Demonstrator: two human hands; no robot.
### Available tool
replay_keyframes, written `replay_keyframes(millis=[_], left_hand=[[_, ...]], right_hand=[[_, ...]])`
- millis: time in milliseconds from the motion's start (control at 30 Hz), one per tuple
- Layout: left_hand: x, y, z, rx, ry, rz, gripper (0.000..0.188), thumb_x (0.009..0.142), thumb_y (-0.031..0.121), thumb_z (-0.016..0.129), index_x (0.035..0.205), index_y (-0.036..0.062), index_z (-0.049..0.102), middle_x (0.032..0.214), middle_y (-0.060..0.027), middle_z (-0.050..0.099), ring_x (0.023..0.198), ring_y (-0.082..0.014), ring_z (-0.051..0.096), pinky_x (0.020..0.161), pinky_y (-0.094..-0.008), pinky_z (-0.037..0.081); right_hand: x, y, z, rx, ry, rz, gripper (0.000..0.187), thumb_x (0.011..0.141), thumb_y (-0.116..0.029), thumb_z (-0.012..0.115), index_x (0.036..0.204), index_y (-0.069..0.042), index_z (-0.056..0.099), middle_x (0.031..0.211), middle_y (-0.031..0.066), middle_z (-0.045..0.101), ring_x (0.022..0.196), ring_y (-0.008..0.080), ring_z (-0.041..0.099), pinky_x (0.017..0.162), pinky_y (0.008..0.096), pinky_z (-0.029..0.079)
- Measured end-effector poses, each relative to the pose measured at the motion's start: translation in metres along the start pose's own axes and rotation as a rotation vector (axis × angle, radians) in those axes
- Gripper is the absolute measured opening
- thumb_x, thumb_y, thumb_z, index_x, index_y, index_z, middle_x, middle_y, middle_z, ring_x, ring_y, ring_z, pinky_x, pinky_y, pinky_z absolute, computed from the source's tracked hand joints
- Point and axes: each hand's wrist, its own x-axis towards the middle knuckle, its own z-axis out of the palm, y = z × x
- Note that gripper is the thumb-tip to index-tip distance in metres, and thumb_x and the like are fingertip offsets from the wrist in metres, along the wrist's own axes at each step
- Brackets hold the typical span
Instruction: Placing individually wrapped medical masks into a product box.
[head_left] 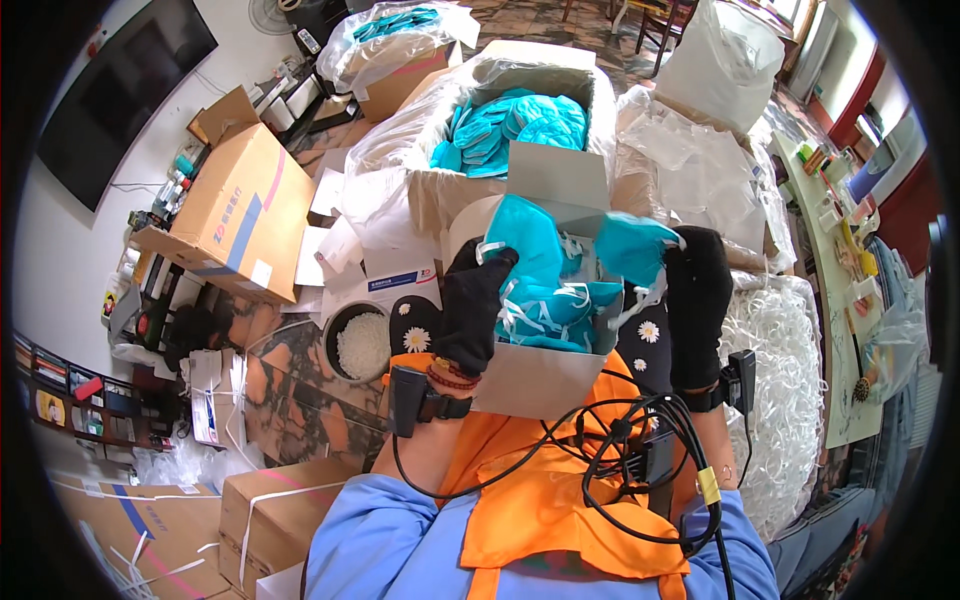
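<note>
My left hand (472,310), in a black glove, is closed on the edge of a teal cup-shaped face mask (524,240). My right hand (697,300), gloved the same way, grips a second teal face mask (630,248) with its white straps hanging down. Both masks are raised above an open small carton (545,380) that rests at my lap. More teal masks (555,315) with white straps lie in this carton. The fingertips are partly hidden behind the masks.
Beyond the carton stands a large plastic-lined box (400,200) heaped with teal masks. A tall cardboard box (240,205) is at left, near a bowl of white bits (362,342). White straps (775,400) are piled at right. Black cables (600,470) hang over my orange apron.
</note>
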Motion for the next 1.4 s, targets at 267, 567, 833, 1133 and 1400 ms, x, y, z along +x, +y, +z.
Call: replay_keyframes(millis=[267,567,833,1133,1400], left_hand=[[-0.018,-0.005,0.032,-0.212,-0.07,-0.009,0.027,0.087,0.013,0.069,0.111,0.0051,0.061,0.095,-0.0057,0.065,0.086,-0.0165,0.064,0.072,-0.0274,0.051],[-0.007,0.027,0.025,-0.93,-0.418,-0.494,0.06,0.101,0.053,0.042,0.138,0.0054,0.046,0.119,-0.0101,0.064,0.108,-0.0264,0.064,0.098,-0.0419,0.051],[0.001,0.014,0.008,-0.454,-0.281,-0.278,0.038,0.101,0.032,0.05,0.125,0.0041,0.059,0.12,-0.0083,0.064,0.105,-0.0201,0.065,0.091,-0.0359,0.054],[0.01,0.039,-0.003,-0.28,-0.045,-0.045,0.035,0.098,0.034,0.056,0.117,0.0055,0.065,0.107,-0.0029,0.067,0.093,-0.0115,0.061,0.076,-0.0273,0.048],[0.003,0.037,0.017,-0.211,-0.216,0.141,0.029,0.096,0.018,0.06,0.122,0.0065,0.061,0.108,-0.0031,0.064,0.097,-0.0129,0.059,0.087,-0.0297,0.046]], right_hand=[[-0.024,-0.047,0.035,-0.355,-0.202,-0.423,0.02,0.085,0.001,0.063,0.103,-0.008,0.063,0.102,0.0111,0.06,0.089,0.0292,0.062,0.076,0.0385,0.051],[-0.022,-0.066,0.03,-0.403,-0.567,-0.262,0.021,0.088,-0.01,0.059,0.108,-0.01,0.066,0.099,0.0116,0.064,0.092,0.0332,0.061,0.079,0.0408,0.051],[-0.028,-0.052,0.038,-0.319,-0.554,-0.235,0.02,0.088,-0.01,0.059,0.106,-0.01,0.067,0.095,0.0123,0.064,0.09,0.0331,0.063,0.075,0.0429,0.051],[-0.022,-0.02,0.015,0.339,-0.791,0.055,0.024,0.076,-0.005,0.078,0.098,-0.006,0.071,0.099,0.0069,0.068,0.081,0.0176,0.065,0.074,0.0296,0.052],[0.013,-0.043,0.042,0.722,-0.474,0.557,0.05,0.085,-0.021,0.075,0.128,-0.005,0.054,0.089,0.0014,0.063,0.072,0.007,0.058,0.06,0.0225,0.046]])
